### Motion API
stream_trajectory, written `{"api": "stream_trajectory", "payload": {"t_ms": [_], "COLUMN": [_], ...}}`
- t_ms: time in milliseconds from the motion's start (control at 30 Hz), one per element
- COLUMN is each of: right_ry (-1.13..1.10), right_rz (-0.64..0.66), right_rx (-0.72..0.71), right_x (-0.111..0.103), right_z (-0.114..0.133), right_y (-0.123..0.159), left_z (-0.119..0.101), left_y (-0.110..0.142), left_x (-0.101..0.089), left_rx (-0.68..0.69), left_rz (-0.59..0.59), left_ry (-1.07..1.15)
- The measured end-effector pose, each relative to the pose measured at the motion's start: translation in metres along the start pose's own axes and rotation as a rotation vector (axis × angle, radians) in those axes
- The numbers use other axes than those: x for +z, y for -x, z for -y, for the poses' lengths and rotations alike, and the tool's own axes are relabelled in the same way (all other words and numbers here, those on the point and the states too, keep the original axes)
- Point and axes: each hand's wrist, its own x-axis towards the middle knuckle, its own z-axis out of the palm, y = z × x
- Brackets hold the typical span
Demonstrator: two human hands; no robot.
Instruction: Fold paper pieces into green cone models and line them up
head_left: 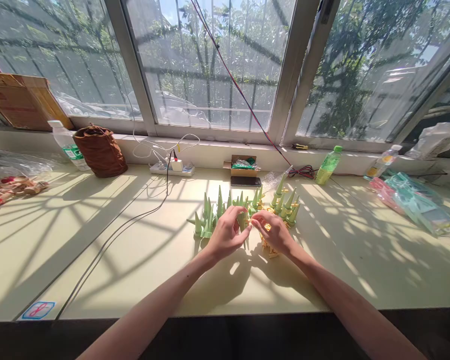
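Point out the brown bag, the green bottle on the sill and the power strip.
brown bag (101,150): head view, on the middle of its wrinkled front.
green bottle (328,169): head view, on its body below the cap.
power strip (172,169): head view, on its white casing beside the plugs.

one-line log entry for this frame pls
left hand: pinching small piece | right hand: meets it, fingertips together | around: green cones, yellow pieces | surface: table

Cones (213,217) behind hands, probably on table (97,250)
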Motion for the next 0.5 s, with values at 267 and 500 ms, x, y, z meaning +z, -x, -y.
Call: {"api": "stream_trajectory", "payload": {"t_ms": [267,500], "right_ry": [0.042,-0.053], "right_rz": [0.067,0.005], "right_rx": [0.027,0.000], "right_x": [-0.0026,-0.0021], "right_z": [0.0046,0.0059], "right_y": [-0.0014,-0.0001], "left_z": [-0.0004,0.0027], "left_y": [-0.0002,-0.0005], "left_x": [-0.0010,-0.0001], "left_rx": [0.035,0.014], "left_rz": [0.035,-0.012], "left_ry": [-0.023,-0.036]}}
